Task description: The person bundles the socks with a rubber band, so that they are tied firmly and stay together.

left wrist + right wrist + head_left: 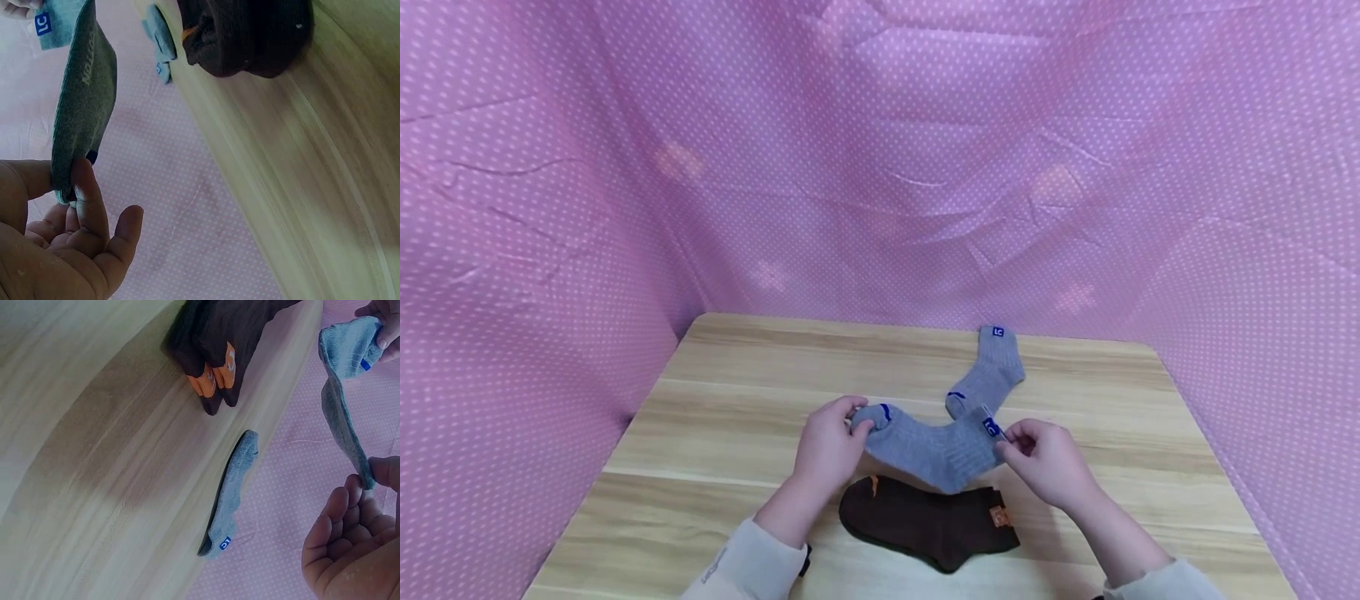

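Observation:
A grey-blue sock (917,446) with a blue LC label is stretched between both hands, lifted above the table. My left hand (829,446) pinches its toe end between thumb and fingers. At the cuff, beside the label, my right hand (1049,462) pinches the edge. Directly below lie dark brown socks (928,521) with an orange label; the right wrist view shows two of them, one on the other. Another grey-blue sock (988,375) rests flat farther back, its toe partly behind the held one.
The wooden table (737,400) has rounded back corners. Pink polka-dot cloth (880,208) hangs behind it and on both sides. Wooden surface extends to the left and right of the socks.

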A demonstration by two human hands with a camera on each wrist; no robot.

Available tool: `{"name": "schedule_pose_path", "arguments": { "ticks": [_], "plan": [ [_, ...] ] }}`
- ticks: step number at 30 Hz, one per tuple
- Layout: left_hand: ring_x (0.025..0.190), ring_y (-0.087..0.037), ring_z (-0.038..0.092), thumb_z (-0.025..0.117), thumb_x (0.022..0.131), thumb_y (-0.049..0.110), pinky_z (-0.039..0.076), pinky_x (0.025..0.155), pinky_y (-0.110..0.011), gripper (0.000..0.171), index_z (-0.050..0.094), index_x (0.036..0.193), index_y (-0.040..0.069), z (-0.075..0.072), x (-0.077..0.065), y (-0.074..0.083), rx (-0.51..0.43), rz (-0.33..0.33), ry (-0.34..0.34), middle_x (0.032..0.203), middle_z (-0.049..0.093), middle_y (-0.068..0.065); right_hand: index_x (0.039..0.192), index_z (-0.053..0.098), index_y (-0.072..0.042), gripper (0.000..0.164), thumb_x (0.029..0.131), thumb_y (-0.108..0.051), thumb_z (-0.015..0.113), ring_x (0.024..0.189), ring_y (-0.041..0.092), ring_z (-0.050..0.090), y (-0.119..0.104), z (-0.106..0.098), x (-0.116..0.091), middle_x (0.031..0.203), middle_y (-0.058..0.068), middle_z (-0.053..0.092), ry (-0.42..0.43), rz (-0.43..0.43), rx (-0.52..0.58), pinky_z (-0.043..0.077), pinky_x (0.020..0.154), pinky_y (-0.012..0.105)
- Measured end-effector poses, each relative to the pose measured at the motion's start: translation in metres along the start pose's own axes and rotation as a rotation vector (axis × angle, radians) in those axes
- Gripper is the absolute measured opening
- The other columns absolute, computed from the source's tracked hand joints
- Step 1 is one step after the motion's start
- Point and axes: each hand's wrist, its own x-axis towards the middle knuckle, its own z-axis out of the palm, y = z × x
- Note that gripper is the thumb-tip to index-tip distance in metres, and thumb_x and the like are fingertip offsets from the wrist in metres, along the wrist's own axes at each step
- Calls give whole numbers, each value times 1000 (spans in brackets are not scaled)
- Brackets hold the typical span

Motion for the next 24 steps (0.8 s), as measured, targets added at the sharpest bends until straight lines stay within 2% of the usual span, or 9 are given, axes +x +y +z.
{"name": "schedule_pose_path", "arguments": {
  "ticks": [8, 17, 24],
  "plan": [
    [82, -16, 67, 80, 95, 12, 58, 71, -36, 27, 76, 121, 5, 3, -16, 8, 17, -16, -3, 104, 74, -8, 88, 72, -8, 8, 93, -9, 79, 63, 10, 53, 3, -4, -14, 71, -4, 61, 1, -14, -4, 46, 55, 26],
    [86, -19, 70, 81, 93, 8, 60, 76, -41, 26, 76, 119, 5, 9, -34, 6, 4, -4, 24, 100, 74, -6, 88, 73, -7, 8, 93, -7, 79, 61, 8, 53, 12, -6, -29, 70, -4, 60, -7, -31, 28, 46, 52, 25],
    [78, -12, 67, 81, 92, 6, 57, 72, -36, 26, 76, 117, 5, 14, -46, 4, -11, -25, 20, 96, 72, -4, 87, 72, -7, 9, 93, -7, 80, 61, 7, 52, 19, -7, -40, 70, -4, 59, -27, -40, 71, 46, 53, 25]
  ]
}}
